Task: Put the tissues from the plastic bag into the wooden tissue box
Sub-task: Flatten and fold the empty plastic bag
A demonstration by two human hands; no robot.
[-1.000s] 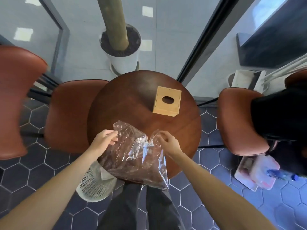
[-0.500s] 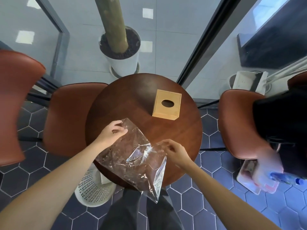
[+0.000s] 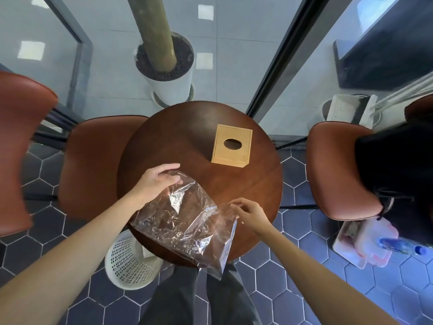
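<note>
A clear crinkled plastic bag lies over the near edge of the round dark wooden table, one corner hanging off toward me. I see no tissues inside it. My left hand rests on the bag's far left corner with fingers spread and loosely curled. My right hand pinches the bag's right upper edge. The wooden tissue box, light wood with an oval hole on top, stands on the far right part of the table, apart from both hands.
Brown leather chairs stand left and right of the table. A white perforated waste basket sits under the table's near left edge. A potted trunk stands behind glass. A person in black sits at right.
The bag has been lowered and spread flatter on the table. My left hand moved forward and loosened its pinch; my right hand shifted right, still holding the edge.
</note>
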